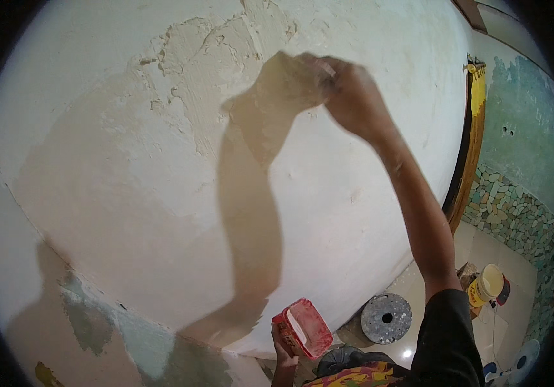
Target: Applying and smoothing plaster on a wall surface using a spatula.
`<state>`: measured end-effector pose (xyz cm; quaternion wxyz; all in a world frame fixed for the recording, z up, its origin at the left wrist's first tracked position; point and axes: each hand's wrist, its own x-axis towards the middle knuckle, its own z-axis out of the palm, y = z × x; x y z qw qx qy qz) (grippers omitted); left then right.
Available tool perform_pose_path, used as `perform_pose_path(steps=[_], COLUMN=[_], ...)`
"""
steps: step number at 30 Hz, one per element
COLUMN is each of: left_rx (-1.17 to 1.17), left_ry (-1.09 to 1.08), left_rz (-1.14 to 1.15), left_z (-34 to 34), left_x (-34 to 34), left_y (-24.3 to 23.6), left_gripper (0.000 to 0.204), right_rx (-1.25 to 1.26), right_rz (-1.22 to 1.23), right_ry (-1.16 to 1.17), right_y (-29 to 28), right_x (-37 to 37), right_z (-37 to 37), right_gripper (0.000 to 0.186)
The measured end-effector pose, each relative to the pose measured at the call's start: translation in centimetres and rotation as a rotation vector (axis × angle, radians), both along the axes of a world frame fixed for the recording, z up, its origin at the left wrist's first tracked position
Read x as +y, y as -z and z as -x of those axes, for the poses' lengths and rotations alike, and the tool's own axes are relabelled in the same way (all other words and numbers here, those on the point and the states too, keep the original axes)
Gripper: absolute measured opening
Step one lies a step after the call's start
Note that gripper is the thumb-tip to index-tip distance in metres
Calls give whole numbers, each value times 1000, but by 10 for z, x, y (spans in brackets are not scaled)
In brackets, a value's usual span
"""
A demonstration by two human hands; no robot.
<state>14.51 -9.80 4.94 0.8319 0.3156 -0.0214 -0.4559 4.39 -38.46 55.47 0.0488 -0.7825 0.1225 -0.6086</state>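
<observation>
Two hands by a pale wall (341,213), one with a red container (314,322)

The left hand (282,348) is at the lower middle of the frame. Its grip is closed around the left side of the red container, which is open at the top and has whitish traces inside.

The right hand (357,97) is raised to the upper middle of the frame, near the wall. It is blurred by motion, so one cannot tell how far its grip is open, nor what it has hold of. A dark sleeve (448,338) covers the upper part of this arm, at the lower right.

To the left of the right hand, in the upper part, a rough plaster patch (193,71) with raised ridges lies on the wall. A curved shadow (245,193) goes down the wall through the middle of the frame.

At the lower right, a round grey object (386,332) with a dark hole in its centre is on the tiled floor (483,245). Farther right is a yellow bucket (480,293), slightly tilted in the view.
</observation>
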Motion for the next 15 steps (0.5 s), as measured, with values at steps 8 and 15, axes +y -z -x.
perform_pose_path(steps=[8, 15], left_rx=[1, -9], left_ry=[98, 168], left_rz=[64, 114], left_z=[10, 23], left_x=[-30, -37], left_y=[0, -3], left_gripper=[52, 53], right_rx=[34, -117], right_rz=[71, 0], right_ry=[-44, 138], right_y=[49, -46], right_x=[43, -51], right_z=[-20, 20], right_gripper=[31, 31])
